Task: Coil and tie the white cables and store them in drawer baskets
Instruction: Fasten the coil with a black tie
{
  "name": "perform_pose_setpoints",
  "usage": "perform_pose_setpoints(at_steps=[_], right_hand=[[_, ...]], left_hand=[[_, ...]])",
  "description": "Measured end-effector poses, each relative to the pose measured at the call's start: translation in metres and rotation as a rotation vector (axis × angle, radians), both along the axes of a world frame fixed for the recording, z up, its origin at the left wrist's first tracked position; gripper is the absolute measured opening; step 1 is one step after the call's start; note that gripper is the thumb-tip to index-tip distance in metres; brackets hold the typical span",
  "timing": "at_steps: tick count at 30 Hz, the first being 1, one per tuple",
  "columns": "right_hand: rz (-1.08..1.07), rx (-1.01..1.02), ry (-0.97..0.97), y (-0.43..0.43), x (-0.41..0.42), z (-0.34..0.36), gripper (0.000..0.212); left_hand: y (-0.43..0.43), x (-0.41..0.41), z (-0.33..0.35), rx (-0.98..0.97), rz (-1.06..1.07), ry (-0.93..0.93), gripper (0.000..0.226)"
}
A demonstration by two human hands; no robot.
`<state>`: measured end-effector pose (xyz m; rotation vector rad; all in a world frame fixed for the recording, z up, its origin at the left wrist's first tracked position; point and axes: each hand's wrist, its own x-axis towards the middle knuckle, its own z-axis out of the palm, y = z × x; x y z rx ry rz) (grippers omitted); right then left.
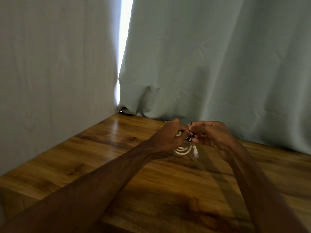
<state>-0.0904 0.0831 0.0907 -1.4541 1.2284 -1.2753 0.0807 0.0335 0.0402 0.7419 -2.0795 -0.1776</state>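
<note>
Cable: the white cable [182, 150] hangs in loops between both hands, just above the table [117, 148] near its far edge. Its clear plug [195, 153] dangles free.
Left hand: the left hand [170, 133] has curled fingers pinching the top of the coil.
Right hand: the right hand [213, 135] pinches the dark tie [191, 132] with its fingertips, right at the coil.
Step, as judged: binding the coil; how far round the tie goes is hidden.
Doing it well: hold the loops bunched, draw the tie snug across every strand, and leave the plug outside the wrap.
Baskets: none in view.
</note>
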Motion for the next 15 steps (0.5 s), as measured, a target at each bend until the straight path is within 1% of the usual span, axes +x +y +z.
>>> perform_pose_setpoints(at_steps=[2, 5, 7, 10, 13, 15], right_hand=[[-0.020, -0.037, 0.007, 0.000, 0.000, -0.001, 0.014], [-0.075, -0.143, 0.038, -0.002, -0.004, -0.001, 0.011], [-0.099, -0.186, 0.047, -0.003, -0.006, 0.000, 0.009], [-0.094, -0.201, 0.058, -0.008, -0.005, 0.000, 0.008], [-0.170, -0.223, 0.153, -0.010, -0.003, -0.003, 0.012], [-0.228, -0.260, 0.246, -0.011, -0.004, -0.004, 0.013]], left_hand=[[0.001, 0.002, 0.003, 0.009, -0.001, 0.013, 0.028], [0.004, 0.001, 0.004, 0.043, -0.002, 0.001, 0.028], [0.005, -0.001, 0.003, 0.092, -0.013, 0.009, 0.029], [0.007, -0.002, 0.005, 0.181, -0.075, 0.049, 0.037], [0.011, -0.003, 0.004, 0.283, -0.177, 0.059, 0.035], [0.011, -0.004, 0.002, 0.322, -0.152, -0.004, 0.027]])
